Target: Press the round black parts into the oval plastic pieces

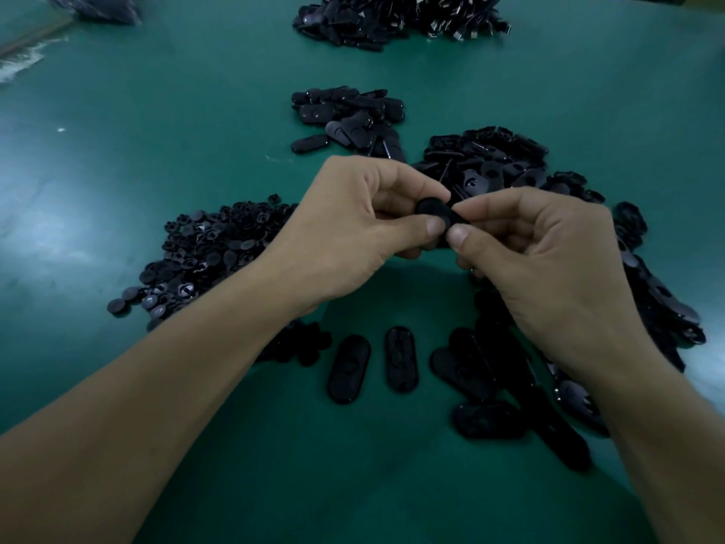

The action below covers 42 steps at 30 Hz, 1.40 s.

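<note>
Forearms reach in from six o'clock, my left hand (353, 221) and right hand (549, 253) both pinching one black oval plastic piece (433, 212) at centre; uneven thumb pressure, I judge, could seat a round black part crooked and jam it.

Held part (434, 212) mostly hidden by fingers (430, 228)

We hold one piece (434, 213) over the table (157, 111). Left of it lie heaped round parts (212, 253); behind it, a small heap of ovals (349, 119); right of it, a bigger heap (490, 162); before it, two loose ovals (349, 369); far behind it, another pile (392, 21).
</note>
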Each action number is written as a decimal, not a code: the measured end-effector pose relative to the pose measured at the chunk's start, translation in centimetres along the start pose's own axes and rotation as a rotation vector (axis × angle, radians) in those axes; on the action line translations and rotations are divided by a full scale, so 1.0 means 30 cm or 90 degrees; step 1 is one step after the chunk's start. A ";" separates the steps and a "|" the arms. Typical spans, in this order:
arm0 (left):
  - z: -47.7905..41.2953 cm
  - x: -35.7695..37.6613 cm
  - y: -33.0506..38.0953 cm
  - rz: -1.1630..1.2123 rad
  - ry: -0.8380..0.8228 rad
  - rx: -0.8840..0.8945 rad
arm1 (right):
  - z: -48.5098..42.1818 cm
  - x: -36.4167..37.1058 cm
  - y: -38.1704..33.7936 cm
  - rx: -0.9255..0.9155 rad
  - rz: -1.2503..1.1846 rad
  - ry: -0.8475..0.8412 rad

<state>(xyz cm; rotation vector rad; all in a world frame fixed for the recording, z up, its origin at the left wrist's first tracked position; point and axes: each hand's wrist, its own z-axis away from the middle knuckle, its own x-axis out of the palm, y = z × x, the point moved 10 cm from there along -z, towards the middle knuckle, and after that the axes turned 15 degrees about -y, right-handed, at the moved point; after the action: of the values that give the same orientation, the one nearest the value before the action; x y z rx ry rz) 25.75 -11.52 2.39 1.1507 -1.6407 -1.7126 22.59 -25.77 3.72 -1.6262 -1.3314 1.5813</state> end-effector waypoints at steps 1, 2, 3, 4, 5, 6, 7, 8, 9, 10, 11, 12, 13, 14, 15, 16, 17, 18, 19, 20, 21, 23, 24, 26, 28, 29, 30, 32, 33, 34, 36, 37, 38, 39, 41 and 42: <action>0.001 0.000 0.002 -0.009 0.003 0.002 | 0.001 0.000 -0.001 0.001 0.009 -0.002; 0.002 0.000 0.004 -0.016 0.006 0.003 | 0.001 0.000 -0.001 0.002 0.019 -0.004; 0.003 0.001 0.006 -0.023 0.009 0.003 | 0.002 0.001 -0.002 0.003 0.029 -0.005; 0.003 -0.001 0.008 -0.031 0.012 0.003 | 0.002 0.001 -0.003 0.006 0.040 -0.005; 0.003 0.000 0.010 -0.043 0.014 0.002 | 0.004 0.001 -0.004 0.010 0.054 -0.003; 0.003 0.000 0.011 -0.055 0.017 0.000 | 0.004 0.003 -0.004 0.014 0.071 -0.002; 0.003 -0.002 0.011 -0.067 0.020 -0.002 | 0.004 0.006 -0.005 0.019 0.089 0.000; 0.003 -0.004 0.011 -0.077 0.022 -0.004 | 0.004 0.009 -0.005 0.023 0.107 0.002; 0.003 -0.007 0.011 -0.083 0.025 -0.005 | 0.005 0.011 -0.007 0.026 0.122 0.005; 0.003 -0.009 0.011 -0.087 0.028 -0.004 | 0.007 0.013 -0.009 0.027 0.131 0.007; 0.004 -0.012 0.013 -0.091 0.032 -0.003 | 0.008 0.013 -0.012 0.027 0.134 0.008; 0.005 -0.013 0.015 -0.095 0.035 -0.003 | 0.007 0.013 -0.012 0.028 0.131 0.009; 0.004 -0.013 0.016 -0.099 0.036 -0.002 | 0.007 0.010 -0.011 0.029 0.128 0.009; 0.004 -0.012 0.016 -0.103 0.038 -0.002 | 0.007 0.009 -0.010 0.030 0.125 0.009; 0.005 -0.013 0.016 -0.106 0.041 -0.001 | 0.006 0.008 -0.009 0.029 0.123 0.008; 0.005 -0.014 0.016 -0.111 0.045 -0.001 | 0.005 0.007 -0.008 0.027 0.121 0.008; 0.005 -0.014 0.017 -0.121 0.048 0.000 | 0.005 0.006 -0.009 0.025 0.121 0.008; 0.005 -0.013 0.020 -0.139 0.051 0.000 | 0.005 0.006 -0.010 0.022 0.123 0.009; 0.005 -0.011 0.023 -0.159 0.053 0.002 | 0.005 0.006 -0.010 0.019 0.126 0.010; 0.006 -0.010 0.027 -0.177 0.054 0.005 | 0.006 0.005 -0.009 0.016 0.127 0.011; 0.008 -0.009 0.031 -0.192 0.057 0.009 | 0.007 0.004 -0.010 0.014 0.125 0.013; 0.011 -0.018 0.037 -0.215 0.068 0.015 | 0.010 0.000 -0.013 0.005 0.126 0.020; 0.010 -0.024 0.035 -0.221 0.075 0.014 | 0.013 -0.001 -0.016 0.000 0.132 0.026; 0.007 -0.041 0.028 -0.216 0.093 0.005 | 0.019 0.004 -0.024 -0.008 0.156 0.035; -0.001 -0.069 0.017 -0.196 0.119 -0.005 | 0.026 0.014 -0.035 -0.015 0.200 0.049; -0.005 -0.091 0.011 -0.182 0.139 -0.011 | 0.028 0.018 -0.041 -0.020 0.230 0.057; -0.010 -0.118 0.002 -0.164 0.164 -0.019 | 0.029 0.022 -0.045 -0.024 0.256 0.063; -0.017 -0.184 -0.024 -0.129 0.223 -0.049 | 0.032 0.027 -0.047 -0.029 0.284 0.064; -0.019 -0.218 -0.037 -0.114 0.252 -0.064 | 0.032 0.030 -0.048 -0.033 0.286 0.061; -0.024 -0.248 -0.047 -0.101 0.277 -0.075 | 0.032 0.035 -0.047 -0.035 0.284 0.054; -0.044 -0.296 -0.059 -0.079 0.308 -0.087 | 0.030 0.051 -0.044 -0.036 0.279 0.036; -0.057 -0.314 -0.063 -0.069 0.318 -0.092 | 0.030 0.059 -0.045 -0.038 0.282 0.028; -0.071 -0.333 -0.067 -0.063 0.327 -0.098 | 0.029 0.066 -0.046 -0.041 0.287 0.022; -0.084 -0.352 -0.073 -0.055 0.339 -0.104 | 0.028 0.072 -0.047 -0.043 0.291 0.017; -0.106 -0.389 -0.091 -0.032 0.369 -0.117 | 0.028 0.077 -0.047 -0.046 0.295 0.012; -0.115 -0.401 -0.101 -0.021 0.384 -0.126 | 0.028 0.076 -0.045 -0.047 0.295 0.012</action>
<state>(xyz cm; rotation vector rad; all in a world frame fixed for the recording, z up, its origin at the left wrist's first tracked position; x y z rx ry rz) 35.44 -3.04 2.53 1.4205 -1.0647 -1.3236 21.06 -23.45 3.72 -2.1013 -1.0611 1.7805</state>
